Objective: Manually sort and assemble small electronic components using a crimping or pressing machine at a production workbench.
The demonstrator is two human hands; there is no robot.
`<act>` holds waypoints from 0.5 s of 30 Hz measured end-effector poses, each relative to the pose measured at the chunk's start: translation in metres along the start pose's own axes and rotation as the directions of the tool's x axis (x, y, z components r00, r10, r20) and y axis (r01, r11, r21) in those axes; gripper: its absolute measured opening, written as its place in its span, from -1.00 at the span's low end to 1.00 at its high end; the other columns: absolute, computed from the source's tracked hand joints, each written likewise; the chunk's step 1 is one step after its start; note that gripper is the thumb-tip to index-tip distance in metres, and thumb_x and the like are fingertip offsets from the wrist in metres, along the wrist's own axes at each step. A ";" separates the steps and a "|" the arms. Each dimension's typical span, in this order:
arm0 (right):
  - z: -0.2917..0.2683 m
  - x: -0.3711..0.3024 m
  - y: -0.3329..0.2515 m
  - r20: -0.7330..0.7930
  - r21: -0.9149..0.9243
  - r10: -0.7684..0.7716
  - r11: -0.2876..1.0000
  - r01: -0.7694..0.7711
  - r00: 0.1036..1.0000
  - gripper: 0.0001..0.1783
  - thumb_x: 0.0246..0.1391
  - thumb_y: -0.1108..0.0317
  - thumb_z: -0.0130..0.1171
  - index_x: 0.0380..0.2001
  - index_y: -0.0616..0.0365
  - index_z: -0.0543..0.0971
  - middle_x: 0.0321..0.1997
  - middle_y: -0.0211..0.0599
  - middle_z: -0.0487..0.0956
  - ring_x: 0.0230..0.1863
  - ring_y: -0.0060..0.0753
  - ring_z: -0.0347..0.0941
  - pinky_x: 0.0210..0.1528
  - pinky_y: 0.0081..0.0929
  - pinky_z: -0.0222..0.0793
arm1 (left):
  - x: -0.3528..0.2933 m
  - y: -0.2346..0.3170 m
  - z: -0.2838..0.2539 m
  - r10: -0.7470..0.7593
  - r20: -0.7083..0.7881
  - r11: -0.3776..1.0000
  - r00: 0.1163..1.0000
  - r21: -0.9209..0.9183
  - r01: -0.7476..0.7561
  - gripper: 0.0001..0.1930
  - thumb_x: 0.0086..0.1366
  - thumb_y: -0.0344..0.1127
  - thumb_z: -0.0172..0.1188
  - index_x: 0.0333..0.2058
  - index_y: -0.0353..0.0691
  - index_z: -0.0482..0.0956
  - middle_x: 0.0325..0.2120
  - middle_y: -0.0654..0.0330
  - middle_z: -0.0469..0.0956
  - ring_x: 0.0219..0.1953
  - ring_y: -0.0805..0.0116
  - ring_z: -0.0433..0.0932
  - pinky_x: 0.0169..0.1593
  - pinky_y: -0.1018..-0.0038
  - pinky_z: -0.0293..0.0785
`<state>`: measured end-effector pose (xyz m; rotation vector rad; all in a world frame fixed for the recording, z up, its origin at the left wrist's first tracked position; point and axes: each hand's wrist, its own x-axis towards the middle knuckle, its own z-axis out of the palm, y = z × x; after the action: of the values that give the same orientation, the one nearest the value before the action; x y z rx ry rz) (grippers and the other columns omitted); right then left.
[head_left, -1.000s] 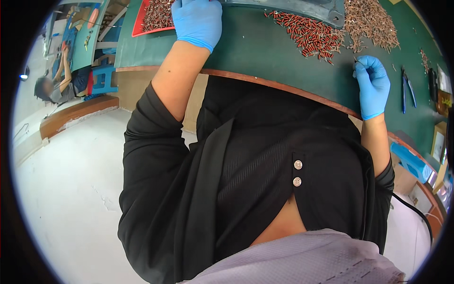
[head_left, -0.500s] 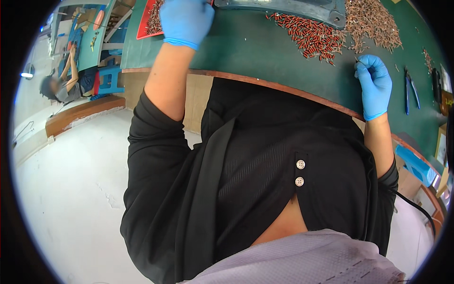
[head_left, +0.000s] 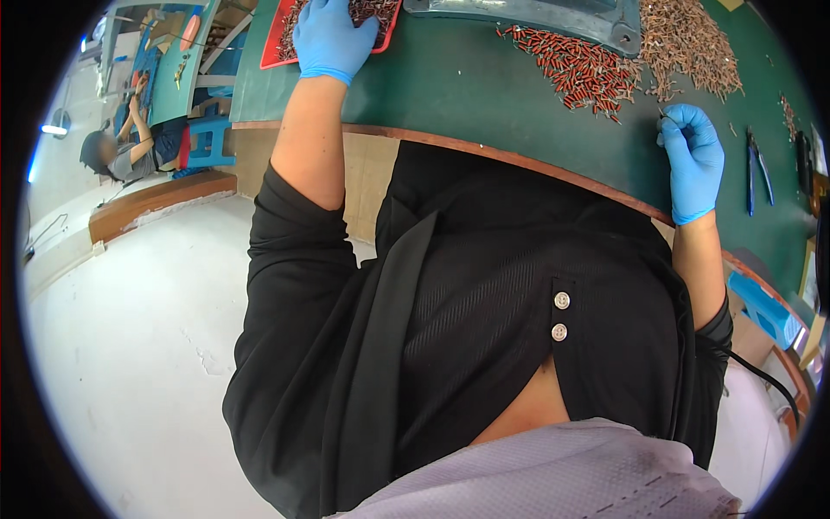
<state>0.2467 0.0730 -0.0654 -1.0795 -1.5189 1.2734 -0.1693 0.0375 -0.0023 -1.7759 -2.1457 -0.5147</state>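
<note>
My left hand [head_left: 332, 39], in a blue glove, reaches over a red tray [head_left: 271, 50] at the table's far left. Its thumb stands apart from the other fingers, which rest among small dark metal-coloured parts in the tray; the top of the picture cuts the fingertips. Near the table's right front, my right hand [head_left: 694, 164], also blue-gloved, is closed in a pinch. A tiny dark tip shows at its fingertips, too small to name. Just beyond it lie a heap of small red parts with wire ends [head_left: 575, 76] and a larger heap of tan-brown ones [head_left: 692, 48].
A blue-grey metal frame [head_left: 536, 16] stands at the table's far edge, behind the red parts. Blue-handled pliers [head_left: 758, 173] lie right of my right hand. At the far left, another person [head_left: 143, 156] sits at a separate table near a blue stool [head_left: 207, 143].
My left hand has moved slightly left into the tray, its thumb now spread and more of the tray showing. The right hand keeps its pinch. The whole view has shifted slightly.
</note>
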 end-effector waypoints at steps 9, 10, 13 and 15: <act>-0.001 -0.001 0.003 -0.003 -0.010 0.010 1.000 -0.010 1.000 -0.87 0.12 0.54 0.08 -0.23 0.24 0.50 -0.35 -0.46 0.48 -0.38 -0.66 0.35 -0.27 -0.69 0.31 | 0.014 0.028 -0.002 -0.058 0.038 0.996 0.998 0.075 0.055 -0.54 0.02 -0.22 0.26 -0.06 -0.21 0.48 -0.02 -0.06 0.43 0.07 -0.06 0.37 0.14 0.16 0.28; -0.001 0.000 0.004 -0.008 0.001 0.013 1.000 -0.013 1.000 -0.86 0.12 0.54 0.08 -0.23 0.24 0.50 -0.34 -0.47 0.48 -0.38 -0.66 0.35 -0.26 -0.69 0.31 | 0.018 0.031 0.004 -0.092 0.048 0.985 0.995 0.154 0.083 -0.53 0.05 -0.14 0.25 -0.07 -0.20 0.49 0.01 -0.07 0.41 0.10 -0.06 0.33 0.16 0.13 0.24; 0.001 0.002 0.005 0.001 0.015 0.022 1.000 -0.022 1.000 -0.86 0.11 0.55 0.08 -0.22 0.24 0.50 -0.34 -0.47 0.48 -0.37 -0.66 0.35 -0.26 -0.69 0.31 | 0.018 0.001 -0.004 0.069 0.062 0.854 0.996 -0.519 -0.027 -0.59 0.05 -0.17 0.24 -0.12 -0.19 0.50 -0.06 -0.05 0.45 0.02 -0.08 0.39 0.08 0.13 0.31; 0.004 0.007 0.005 0.014 0.024 0.009 1.000 -0.009 1.000 -0.85 0.11 0.55 0.08 -0.22 0.23 0.50 -0.34 -0.47 0.48 -0.37 -0.66 0.35 -0.26 -0.69 0.31 | 0.021 0.008 0.003 -0.014 0.026 0.982 1.000 -0.190 0.019 -0.63 0.05 -0.19 0.24 -0.16 -0.18 0.50 -0.12 -0.03 0.47 -0.04 -0.07 0.42 0.02 0.14 0.34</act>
<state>0.2412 0.0787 -0.0701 -1.0658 -1.5068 1.3041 -0.1650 0.0589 0.0054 -1.8724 -2.1937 -0.7283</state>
